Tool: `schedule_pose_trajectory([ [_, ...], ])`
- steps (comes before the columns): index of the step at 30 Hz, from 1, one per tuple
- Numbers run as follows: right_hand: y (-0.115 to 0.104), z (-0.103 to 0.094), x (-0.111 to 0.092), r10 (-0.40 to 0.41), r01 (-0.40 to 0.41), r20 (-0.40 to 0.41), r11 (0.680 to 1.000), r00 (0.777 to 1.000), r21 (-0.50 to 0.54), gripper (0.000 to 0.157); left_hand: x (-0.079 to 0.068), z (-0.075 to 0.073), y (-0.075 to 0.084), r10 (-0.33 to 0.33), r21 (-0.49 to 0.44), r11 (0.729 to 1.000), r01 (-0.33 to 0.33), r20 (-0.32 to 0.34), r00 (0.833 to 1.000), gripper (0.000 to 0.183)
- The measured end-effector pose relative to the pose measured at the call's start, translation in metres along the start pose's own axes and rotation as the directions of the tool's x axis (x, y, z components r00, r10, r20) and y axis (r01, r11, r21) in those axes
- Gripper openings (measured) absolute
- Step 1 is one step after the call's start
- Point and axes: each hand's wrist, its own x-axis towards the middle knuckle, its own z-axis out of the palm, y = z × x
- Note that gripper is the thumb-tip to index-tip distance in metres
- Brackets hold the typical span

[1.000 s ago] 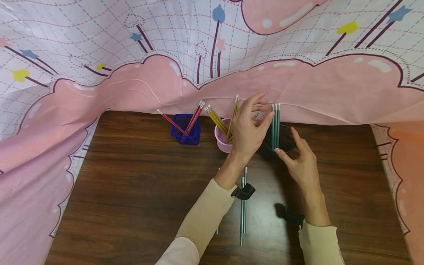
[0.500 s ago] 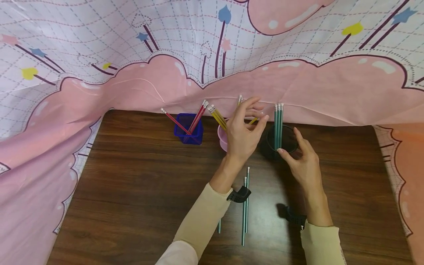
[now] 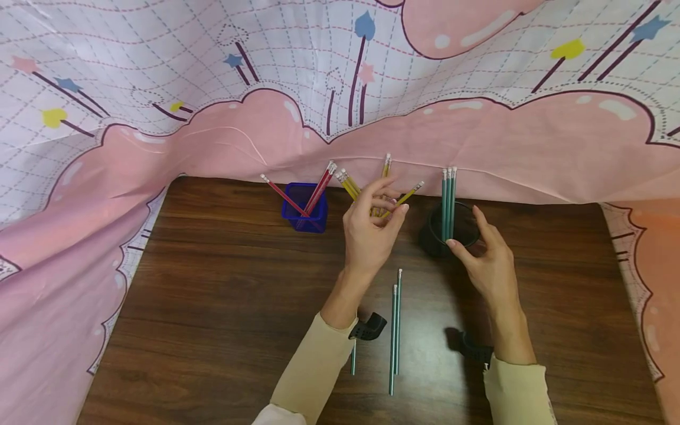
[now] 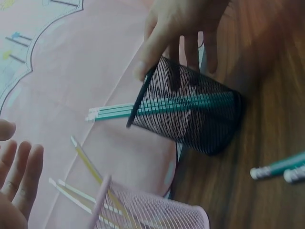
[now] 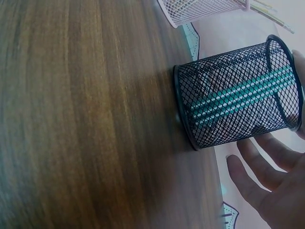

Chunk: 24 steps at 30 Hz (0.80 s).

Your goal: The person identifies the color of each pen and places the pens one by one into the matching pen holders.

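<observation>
A black mesh pencil cup [image 3: 432, 243] stands upright toward the back right of the table, several teal pencils [image 3: 449, 192] inside it with white erasers up. My right hand [image 3: 491, 265] holds its rim, thumb at the near side and fingers round the right. To the left, my left hand [image 3: 369, 242] hangs with relaxed fingers in front of the pink mesh cup [image 4: 188, 214], holding nothing. It hides most of that cup in the head view. Yellow pencils [image 3: 347, 186] lean out of the pink cup. Two loose teal pencils [image 3: 394, 348] lie on the table between my forearms.
Further left stands a blue mesh holder [image 3: 309, 225] with red pencils [image 3: 320, 188]. Another teal pencil [image 3: 353, 363] lies partly under my left forearm. A patterned pink and white cloth [image 3: 510, 147] hangs along the back edge of the brown wooden table [image 3: 223, 283].
My left hand has moved left and toward me, away from the teal pencils in the black cup. My right hand stays at the cup's rim.
</observation>
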Motion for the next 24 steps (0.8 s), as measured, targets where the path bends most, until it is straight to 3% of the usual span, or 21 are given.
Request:
schedule_pose_trajectory([
  [5, 0.0, -0.001, 0.001, 0.009, -0.009, 0.001, 1.0, 1.0, 0.012, 0.08, -0.014, -0.011, -0.006, -0.061, 0.019, 0.998, 0.061, -0.007, 0.998, 0.045],
  [15, 0.0, 0.0, 0.002, 0.001, 0.0, -0.011, 1.0, 1.0, 0.027, 0.081, -0.03, -0.026, -0.019, -0.062, 0.068, 0.996, 0.064, -0.03, 0.998, 0.048],
  [24, -0.001, 0.0, 0.0, 0.01, -0.01, -0.003, 1.0, 1.0, 0.015, 0.081, -0.05, -0.042, -0.021, -0.12, 0.173, 0.977, 0.121, -0.016, 0.993, 0.052],
])
